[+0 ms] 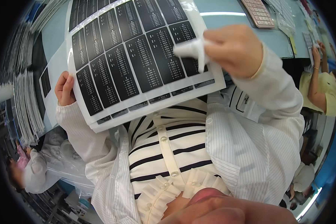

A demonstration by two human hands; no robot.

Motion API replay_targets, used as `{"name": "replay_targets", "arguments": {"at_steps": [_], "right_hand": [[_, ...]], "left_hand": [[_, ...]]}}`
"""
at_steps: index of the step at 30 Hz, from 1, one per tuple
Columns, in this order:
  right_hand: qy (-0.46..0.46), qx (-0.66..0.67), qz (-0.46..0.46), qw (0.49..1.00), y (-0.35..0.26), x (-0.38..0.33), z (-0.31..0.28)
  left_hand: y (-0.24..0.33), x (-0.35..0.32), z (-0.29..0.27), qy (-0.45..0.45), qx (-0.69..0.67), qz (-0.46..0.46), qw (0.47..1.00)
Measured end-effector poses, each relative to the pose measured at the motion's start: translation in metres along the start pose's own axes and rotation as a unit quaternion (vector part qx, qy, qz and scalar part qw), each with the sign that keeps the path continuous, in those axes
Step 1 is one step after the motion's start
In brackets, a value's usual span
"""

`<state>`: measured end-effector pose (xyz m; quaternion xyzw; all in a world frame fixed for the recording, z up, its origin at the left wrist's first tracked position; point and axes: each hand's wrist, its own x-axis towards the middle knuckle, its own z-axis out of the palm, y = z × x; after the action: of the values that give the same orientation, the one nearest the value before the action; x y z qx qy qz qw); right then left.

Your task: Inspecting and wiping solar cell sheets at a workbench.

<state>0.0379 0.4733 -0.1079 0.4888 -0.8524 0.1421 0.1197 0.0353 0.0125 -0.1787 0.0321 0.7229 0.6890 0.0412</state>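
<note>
My left hand (66, 89) pinches the left edge of a large sheet (142, 61) with its thumb on top. The sheet has a white border and rows of black rectangular panels covered in small pale markings. Beneath it, the edge of another similar sheet (159, 98) shows along the near side. My right hand (235, 50) is closed around a crumpled white cloth (190, 49), somewhat smeared by motion. The cloth is over the sheet's right-hand panels; I cannot tell whether it touches them.
Both sheets lean over the near edge of a pale blue-green table (227, 22). A pink calculator (258, 13) lies at the far right, near a clear plastic bag (285, 26). Tall stacks of sheets (28, 102) stand at left. Another person (319, 84) in yellow works at right.
</note>
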Motion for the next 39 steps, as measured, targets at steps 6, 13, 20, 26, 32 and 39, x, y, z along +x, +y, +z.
{"name": "replay_targets", "arguments": {"at_steps": [6, 13, 20, 26, 32, 39], "right_hand": [[0.014, -0.109, -0.002, 0.994, -0.001, 0.014, 0.004], [0.001, -0.124, -0.010, 0.992, -0.012, 0.018, 0.002], [0.025, -0.101, -0.015, 0.994, -0.006, 0.031, 0.009], [0.003, -0.072, -0.097, 0.993, -0.012, 0.031, 0.006], [0.028, -0.152, -0.006, 0.988, -0.011, 0.027, 0.015], [0.035, -0.218, 0.037, 0.975, 0.012, 0.013, 0.007]], "left_hand": [[0.003, -0.001, 0.002, 0.008, 0.014, 0.000, 1.000], [0.004, -0.002, 0.002, -0.013, 0.005, -0.010, 1.000], [0.004, -0.002, 0.002, -0.002, 0.024, -0.004, 1.000], [0.004, -0.004, 0.006, 0.006, 0.033, 0.000, 0.999], [0.005, 0.000, 0.004, -0.004, 0.027, 0.000, 1.000], [0.005, -0.001, 0.008, 0.013, 0.021, -0.004, 1.000]]}}
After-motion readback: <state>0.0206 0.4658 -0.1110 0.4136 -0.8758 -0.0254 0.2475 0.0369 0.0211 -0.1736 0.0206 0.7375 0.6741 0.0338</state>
